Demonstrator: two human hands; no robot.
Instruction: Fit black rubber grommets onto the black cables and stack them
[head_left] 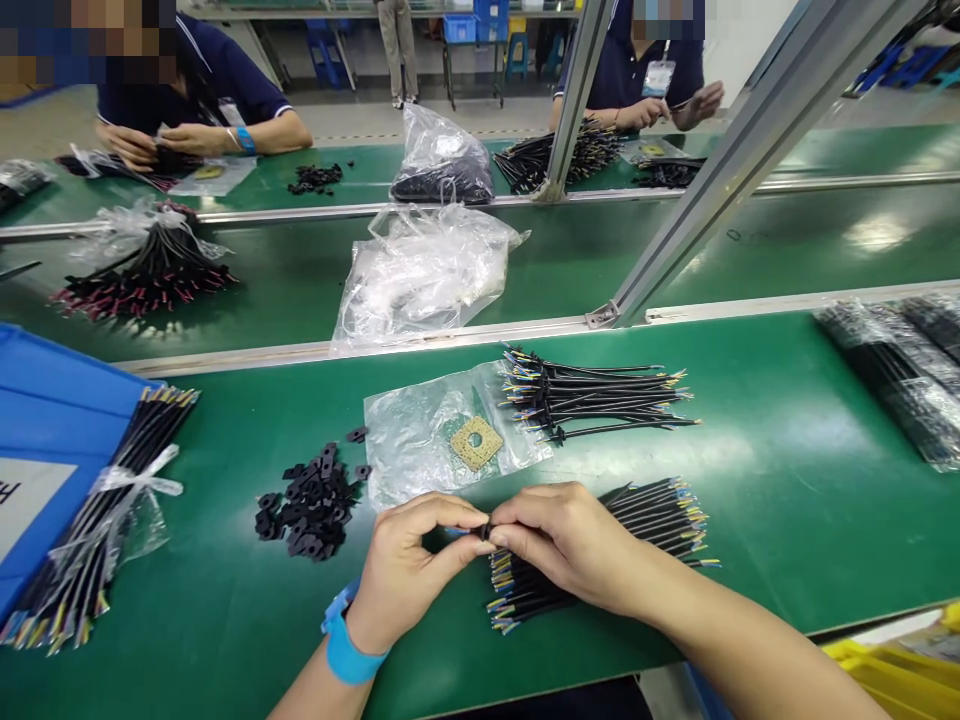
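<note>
My left hand (409, 570) and my right hand (562, 540) meet at the near edge of the green bench, fingertips pinched together on a small black part and a thin black cable (486, 530). Under and behind my right hand lies a pile of black cables with coloured wire ends (660, 515). A heap of small black plastic pieces (311, 505) sits left of my left hand. Farther back, another bundle of black cables (592, 395) rests beside a clear plastic bag with a yellow square pad (442, 435).
A blue bin (52, 420) stands at the left with a tied cable bundle (105, 510) leaning on it. Bagged cables (900, 370) lie at the right. Clear bags (424, 270) sit beyond a metal rail. Two other people work across the far bench.
</note>
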